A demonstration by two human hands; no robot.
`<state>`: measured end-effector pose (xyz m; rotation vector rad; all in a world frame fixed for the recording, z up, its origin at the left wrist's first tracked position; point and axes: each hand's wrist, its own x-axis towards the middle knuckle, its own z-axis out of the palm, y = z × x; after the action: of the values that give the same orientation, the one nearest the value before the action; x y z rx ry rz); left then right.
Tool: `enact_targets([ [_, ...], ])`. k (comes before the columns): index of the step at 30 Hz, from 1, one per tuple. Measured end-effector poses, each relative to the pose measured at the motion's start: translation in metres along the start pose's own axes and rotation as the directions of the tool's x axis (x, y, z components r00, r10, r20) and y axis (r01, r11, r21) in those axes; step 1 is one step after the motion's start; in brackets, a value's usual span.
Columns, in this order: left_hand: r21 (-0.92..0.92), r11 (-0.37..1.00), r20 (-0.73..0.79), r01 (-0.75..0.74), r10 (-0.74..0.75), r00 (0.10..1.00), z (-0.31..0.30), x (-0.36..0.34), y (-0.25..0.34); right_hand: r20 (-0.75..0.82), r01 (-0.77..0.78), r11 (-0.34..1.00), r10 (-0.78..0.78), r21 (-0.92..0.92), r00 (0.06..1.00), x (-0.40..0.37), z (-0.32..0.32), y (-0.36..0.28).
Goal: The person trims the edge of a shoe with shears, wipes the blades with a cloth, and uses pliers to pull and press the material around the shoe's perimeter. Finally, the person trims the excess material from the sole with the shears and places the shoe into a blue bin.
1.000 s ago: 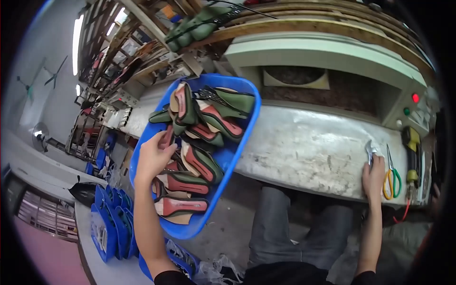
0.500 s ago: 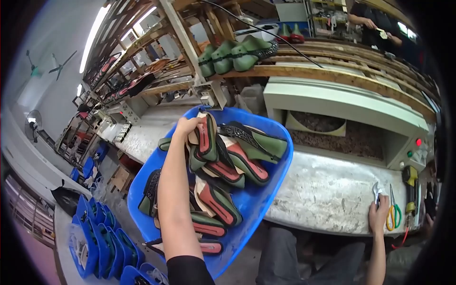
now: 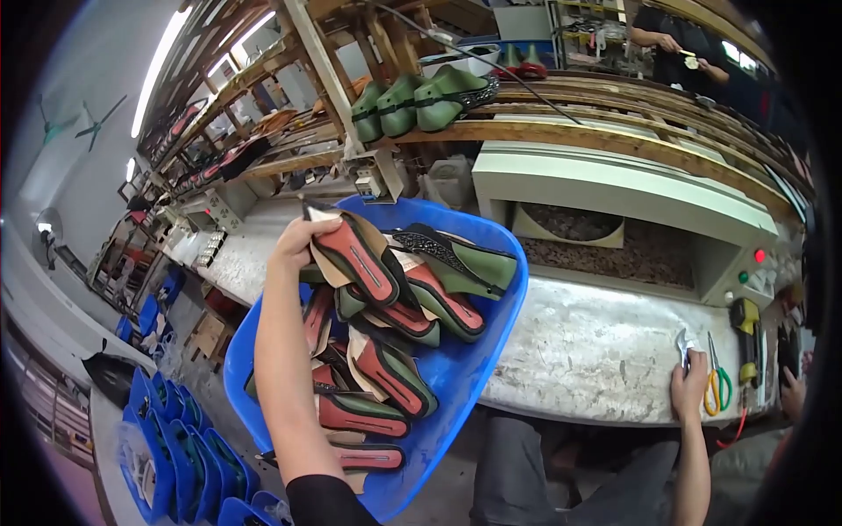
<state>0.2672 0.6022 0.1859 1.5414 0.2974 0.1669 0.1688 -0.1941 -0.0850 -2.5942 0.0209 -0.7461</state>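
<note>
My left hand grips a lasted shoe with a red sole and green last, lifted a little above the pile in a blue plastic tub. The tub rests tilted between the workbench edge and my lap and holds several similar red-and-green shoes. My right hand lies at the right end of the bench, fingers closed around a small metal tool. Scissors with green and yellow handles lie just beside it.
A pale green machine with red and green lights stands behind the bench. Green lasts sit on a wooden rack above. Stacked blue tubs are at lower left. Another person's hands work at the far top right.
My left hand closed on one shoe at the tub's far end and raised it off the pile, tipping its red sole into view. My right hand stayed on the tool.
</note>
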Motion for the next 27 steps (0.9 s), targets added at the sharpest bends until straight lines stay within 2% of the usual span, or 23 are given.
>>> enact_targets([
  [3, 0.117, 0.947, -0.135, -0.299, 0.314, 0.940, 0.007, -0.046, 0.026, -0.012, 0.010, 1.000, -0.010, -0.001, 1.000, 0.002, 0.005, -0.003],
  [4, 0.129, 0.944, -0.120, -0.303, 0.318, 0.940, 0.012, -0.063, 0.036, -0.018, 0.017, 1.000, -0.018, -0.012, 1.000, 0.001, 0.006, 0.001],
  [6, 0.108, 0.857, -0.202, -0.504, 0.515, 0.833, 0.045, -0.123, 0.063, -0.020, 0.035, 0.999, -0.036, -0.036, 0.999, 0.000, 0.004, 0.009],
  [8, 0.079, 0.801, -0.200, -0.593, 0.596, 0.778, 0.088, -0.177, 0.084, 0.075, -0.133, 0.976, 0.122, 0.170, 0.990, 0.006, -0.011, 0.010],
  [9, 0.066, 0.803, -0.188, -0.593, 0.593, 0.783, 0.113, -0.199, 0.091, 0.067, -0.143, 0.977, 0.134, 0.158, 0.989, 0.012, -0.017, 0.016],
  [10, 0.013, 0.770, -0.193, -0.638, 0.628, 0.753, 0.144, -0.218, 0.090, 0.179, -0.338, 0.780, 0.287, 0.527, 0.941, 0.015, -0.021, 0.030],
  [11, -0.041, 0.742, -0.198, -0.669, 0.650, 0.734, 0.175, -0.233, 0.083, 0.338, -0.486, 0.417, 0.380, 0.768, 0.861, 0.014, -0.024, 0.047],
  [12, -0.130, 0.752, -0.204, -0.646, 0.618, 0.760, 0.202, -0.248, 0.077, 0.440, -0.488, 0.025, 0.394, 0.872, 0.807, 0.009, -0.039, 0.039],
  [13, -0.233, 0.761, -0.196, -0.605, 0.573, 0.796, 0.233, -0.255, 0.062, 0.500, -0.409, -0.317, 0.297, 0.855, 0.814, 0.007, -0.060, 0.018],
  [14, -0.277, 0.799, -0.139, -0.533, 0.516, 0.845, 0.263, -0.260, 0.034, 0.516, -0.357, -0.522, 0.196, 0.774, 0.834, -0.001, -0.081, -0.001],
  [16, -0.495, 0.827, 0.000, -0.266, 0.306, 0.952, 0.324, -0.269, -0.014, 0.515, -0.314, -0.688, 0.101, 0.654, 0.851, -0.026, -0.104, -0.018],
  [18, -0.529, 0.830, 0.014, -0.179, 0.219, 0.976, 0.382, -0.278, -0.100, 0.392, -0.276, -0.494, 0.147, 0.824, 0.908, -0.064, -0.108, -0.021],
  [19, -0.450, 0.882, 0.012, -0.143, 0.166, 0.986, 0.412, -0.278, -0.144, 0.376, -0.242, -0.484, 0.201, 0.841, 0.904, -0.077, -0.111, -0.019],
  [21, -0.547, 0.832, 0.223, 0.091, 0.040, 0.974, 0.463, -0.285, -0.205, 0.418, -0.324, -0.425, 0.149, 0.845, 0.896, -0.109, -0.121, -0.018],
  [22, -0.529, 0.840, 0.255, 0.125, 0.016, 0.967, 0.474, -0.290, -0.230, 0.422, -0.313, -0.427, 0.189, 0.849, 0.887, -0.125, -0.125, -0.016],
  [26, -0.472, 0.880, 0.185, -0.057, 0.162, 0.969, 0.492, -0.310, -0.288, 0.531, -0.518, -0.117, 0.190, 0.847, 0.826, -0.160, -0.156, -0.019],
  [27, -0.460, 0.887, 0.191, -0.045, 0.149, 0.970, 0.486, -0.313, -0.295, 0.539, -0.524, -0.127, 0.200, 0.842, 0.818, -0.160, -0.159, -0.021],
])
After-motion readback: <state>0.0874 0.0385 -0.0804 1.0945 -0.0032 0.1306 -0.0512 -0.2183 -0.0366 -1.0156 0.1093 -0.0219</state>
